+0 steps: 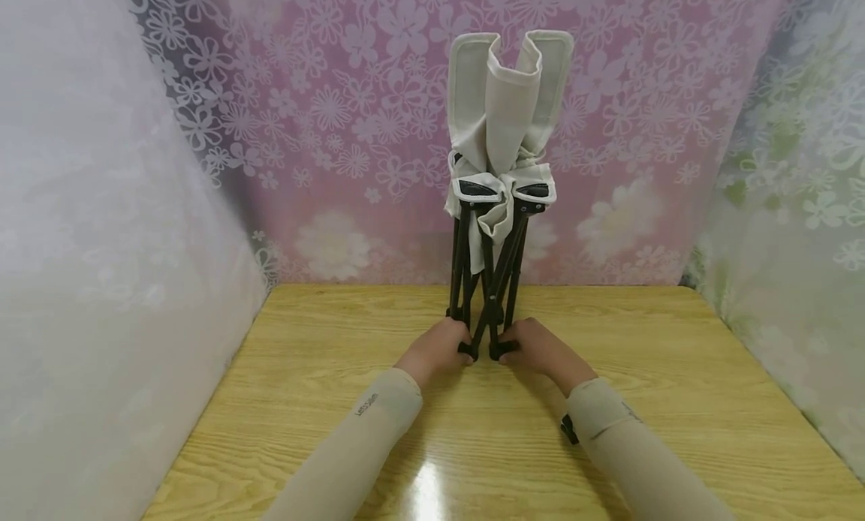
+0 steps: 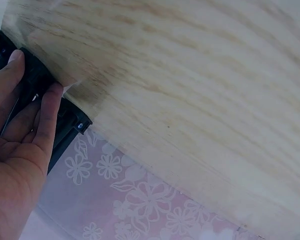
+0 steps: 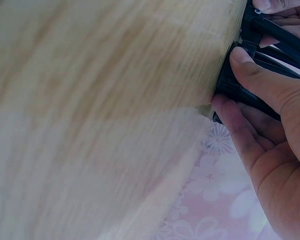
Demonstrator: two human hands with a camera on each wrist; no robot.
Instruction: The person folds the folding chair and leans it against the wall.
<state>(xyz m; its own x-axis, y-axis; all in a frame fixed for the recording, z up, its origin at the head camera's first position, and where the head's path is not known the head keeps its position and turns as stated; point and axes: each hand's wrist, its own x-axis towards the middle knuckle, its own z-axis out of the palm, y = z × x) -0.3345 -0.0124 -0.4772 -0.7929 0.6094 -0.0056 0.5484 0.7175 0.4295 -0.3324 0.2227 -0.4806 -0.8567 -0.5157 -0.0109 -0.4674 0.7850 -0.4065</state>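
A folding camp chair with cream fabric and black tubular legs stands upright, folded narrow, on the wooden table. Its crossed legs end in black plastic feet. Low at the near left foot, my left hand grips the leg end; the left wrist view shows its thumb and fingers around the black feet. My right hand holds the near right foot, thumb on one side and fingers on the other in the right wrist view. Part of each hand's fingers is hidden behind the legs.
The wood-grain table runs back to a pink flowered curtain just behind the chair. A whitish sheet hangs on the left and a patterned one on the right. Light sleeves cover both forearms.
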